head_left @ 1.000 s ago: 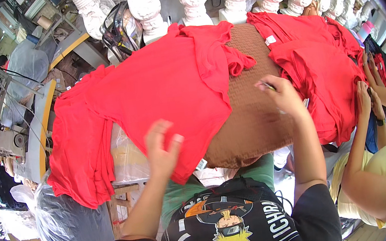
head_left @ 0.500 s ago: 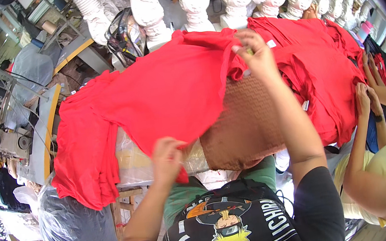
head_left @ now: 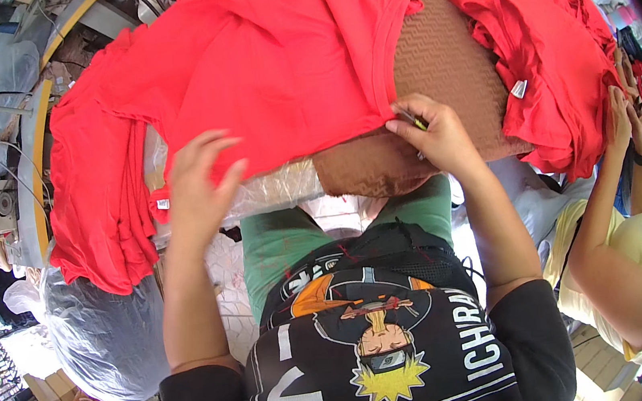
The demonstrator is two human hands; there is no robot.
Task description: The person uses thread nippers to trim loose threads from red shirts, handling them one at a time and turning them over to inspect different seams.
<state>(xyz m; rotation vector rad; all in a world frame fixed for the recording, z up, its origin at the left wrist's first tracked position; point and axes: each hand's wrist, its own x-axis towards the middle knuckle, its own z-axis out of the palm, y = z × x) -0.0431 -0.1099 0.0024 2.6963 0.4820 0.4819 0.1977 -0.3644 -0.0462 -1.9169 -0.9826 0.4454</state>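
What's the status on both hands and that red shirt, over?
Left hand flat on red shirt. Right hand pinching its hem, small tool in fingers. Shirt spread over brown pad. Nothing blocking.

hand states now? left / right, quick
Left hand: open, fingers spread, resting on the red garment.
Right hand: closed, pinching the red garment's hem together with a small thin tool.

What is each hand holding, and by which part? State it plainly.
The right hand pinches the lower hem of the red shirt and also holds a small yellow-green tool. The left hand lies flat on the shirt, gripping nothing.
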